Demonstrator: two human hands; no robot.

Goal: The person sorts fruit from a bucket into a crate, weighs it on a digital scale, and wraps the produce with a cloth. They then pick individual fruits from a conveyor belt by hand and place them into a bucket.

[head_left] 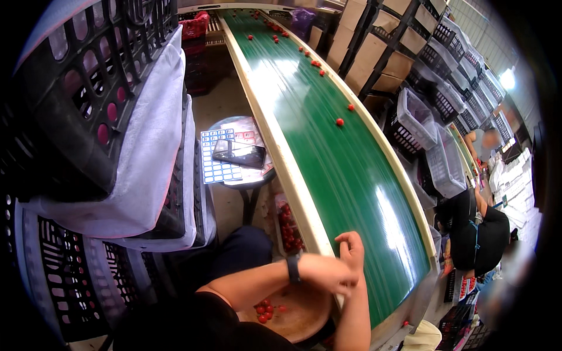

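My left hand (329, 274), with a dark band on its wrist, reaches across my right wrist and rests against it; motion blurs its fingers. My right hand (350, 250) is over the near left edge of the green conveyor belt (351, 193), its fingers curled in. Whatever it may hold is hidden. Below my left forearm is a round tan basin (304, 319) with several small round red fruits (264, 310) in it. More red fruits (339, 122) lie scattered along the belt, mostly toward its far right side.
Stacked black crates with white liners (146, 140) rise close on my left. A phone (239, 153) and label sheets (219, 169) lie on a stool. A container of red fruits (288, 225) stands beside the belt. Right of it, crates (413, 120) are piled, and a person (480, 237) works.
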